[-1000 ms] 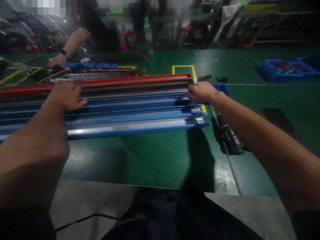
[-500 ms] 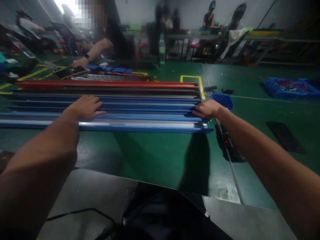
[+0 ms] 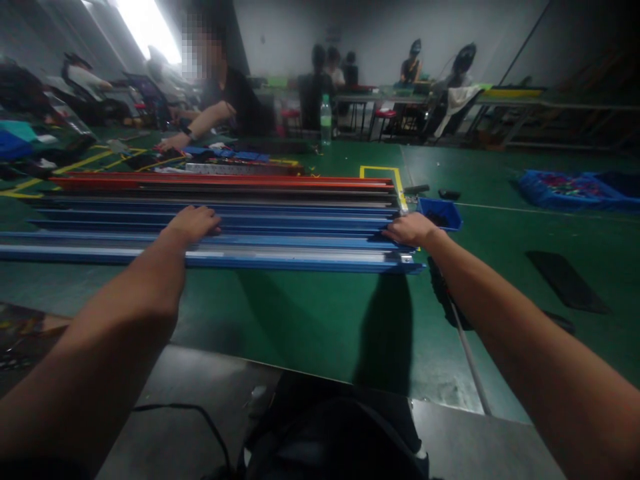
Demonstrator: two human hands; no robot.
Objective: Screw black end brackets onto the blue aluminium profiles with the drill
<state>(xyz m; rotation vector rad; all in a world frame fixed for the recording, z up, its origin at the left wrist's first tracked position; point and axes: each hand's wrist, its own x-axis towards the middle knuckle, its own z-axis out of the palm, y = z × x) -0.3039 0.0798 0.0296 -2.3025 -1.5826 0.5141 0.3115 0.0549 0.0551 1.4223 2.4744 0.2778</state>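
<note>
Several long profiles lie side by side across the green table (image 3: pixel 300 327): blue profiles (image 3: pixel 300 262) nearest me, dark ones (image 3: pixel 280 197) behind them and an orange-red one (image 3: pixel 225 179) at the far side. My left hand (image 3: pixel 194 223) is closed over a blue profile left of the middle, fingers bent down onto it. At the right end of the row, my right hand (image 3: pixel 411 230) has its fingers curled on a blue profile, their tips partly hidden. A small blue bin (image 3: pixel 443 213) with dark pieces stands just beyond it.
A black power tool (image 3: pixel 445 293), partly hidden by my right forearm, and a dark flat pad (image 3: pixel 567 281) lie to the right. Blue trays (image 3: pixel 565 190) of small parts stand farther off. Across the table are a person's hand (image 3: pixel 175 142) and a bottle (image 3: pixel 326 123).
My left hand has shifted right along the profiles, and its spread fingers have drawn together. My right hand stays at the profile ends. The view has tilted up slightly.
</note>
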